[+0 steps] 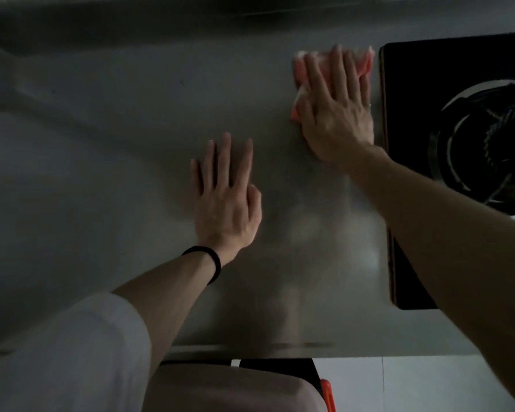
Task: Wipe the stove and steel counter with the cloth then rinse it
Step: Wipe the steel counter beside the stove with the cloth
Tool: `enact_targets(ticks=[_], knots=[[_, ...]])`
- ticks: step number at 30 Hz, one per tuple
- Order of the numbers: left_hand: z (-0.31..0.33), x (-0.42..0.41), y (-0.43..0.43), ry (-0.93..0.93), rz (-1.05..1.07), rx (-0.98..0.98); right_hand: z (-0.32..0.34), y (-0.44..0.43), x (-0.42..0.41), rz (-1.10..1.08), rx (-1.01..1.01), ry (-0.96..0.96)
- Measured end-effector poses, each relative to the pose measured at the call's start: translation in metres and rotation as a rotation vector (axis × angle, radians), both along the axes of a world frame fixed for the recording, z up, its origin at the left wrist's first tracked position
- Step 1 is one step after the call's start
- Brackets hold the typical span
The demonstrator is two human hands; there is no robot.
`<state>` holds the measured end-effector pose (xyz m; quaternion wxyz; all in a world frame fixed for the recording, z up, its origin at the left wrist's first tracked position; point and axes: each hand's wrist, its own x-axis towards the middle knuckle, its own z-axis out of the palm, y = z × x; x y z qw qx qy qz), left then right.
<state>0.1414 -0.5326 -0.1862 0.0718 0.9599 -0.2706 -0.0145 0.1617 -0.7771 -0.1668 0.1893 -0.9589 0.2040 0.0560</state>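
Observation:
A pink cloth [364,61] lies flat on the steel counter [116,173], close to the left edge of the black stove [414,93]. My right hand [338,111] presses down on the cloth with fingers spread, covering most of it. My left hand [228,200] rests flat on the bare counter nearer to me, fingers apart, holding nothing. A black band circles my left wrist. The stove's burner ring [488,144] shows at the far right, partly cut off by the frame.
The counter's raised back edge [191,22] runs along the top. Its front edge [250,349] lies near my body. An orange object [327,394] peeks out below the counter. The scene is dim.

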Motion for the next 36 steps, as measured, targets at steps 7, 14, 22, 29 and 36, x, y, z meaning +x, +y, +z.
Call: enact_targets(ticks=[7,14,22,29,36], knots=[[0.005,0.0,0.001,0.035,-0.01,-0.047,0.008,0.078,-0.134,0.016,-0.068,-0.032],[0.002,-0.001,0.0,0.026,-0.005,-0.035,0.014,0.187,-0.236,-0.08,0.051,0.095],[0.002,0.0,0.001,0.018,-0.003,-0.029,0.016,0.254,-0.245,0.113,0.096,0.005],[0.001,0.0,0.002,0.029,-0.001,-0.027,0.019,0.145,-0.289,-0.101,-0.038,0.095],[0.005,-0.001,0.001,0.046,0.004,-0.013,0.013,0.087,-0.174,-0.08,-0.066,0.021]])
